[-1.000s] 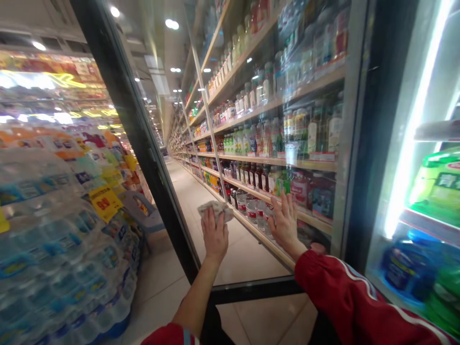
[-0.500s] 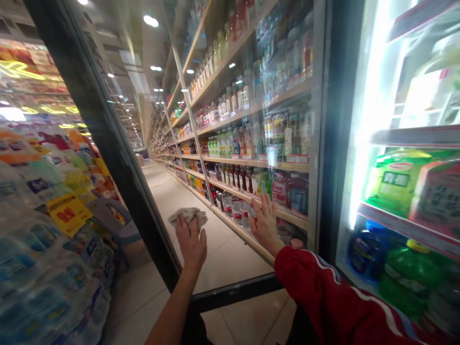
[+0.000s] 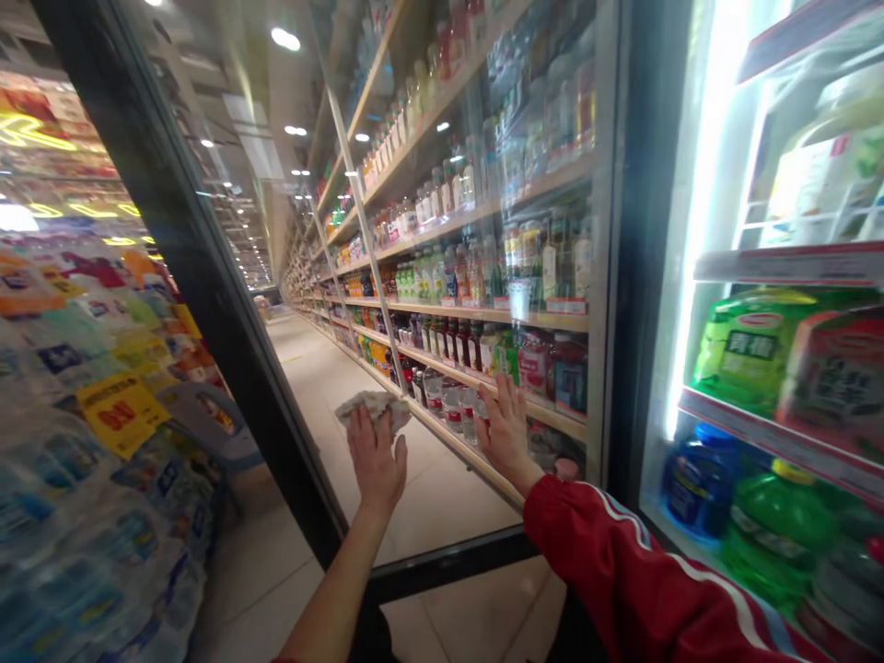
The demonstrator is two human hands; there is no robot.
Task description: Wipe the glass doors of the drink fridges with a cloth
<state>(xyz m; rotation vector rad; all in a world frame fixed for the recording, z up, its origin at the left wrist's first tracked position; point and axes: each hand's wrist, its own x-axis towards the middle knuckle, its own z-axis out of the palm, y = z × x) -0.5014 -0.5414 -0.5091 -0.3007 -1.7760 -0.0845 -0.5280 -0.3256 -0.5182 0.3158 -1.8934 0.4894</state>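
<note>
My left hand point(image 3: 377, 460) presses a crumpled pale cloth point(image 3: 373, 411) against the glass of a cooler door, its fingers stretched over the cloth. The glass door point(image 3: 442, 497) stands swung open in a black frame and mirrors shelves of bottles. On the same pane, farther right, my right hand point(image 3: 507, 431) lies with fingers spread and nothing in it. A red sleeve with white and light blue stripes covers my right arm, while my left forearm is bare.
Right of the door, the lit cooler holds a green-labelled jug point(image 3: 752, 345), a blue bottle point(image 3: 701, 479) and a green bottle point(image 3: 780, 516). On the left, wrapped water bottles point(image 3: 89, 525) are stacked near a yellow price sign point(image 3: 122, 414). Floor tiles point(image 3: 470, 608) show below.
My left hand and the cloth have slid a little to the right across the glass. My right hand stays almost where it was. The view has shifted slightly.
</note>
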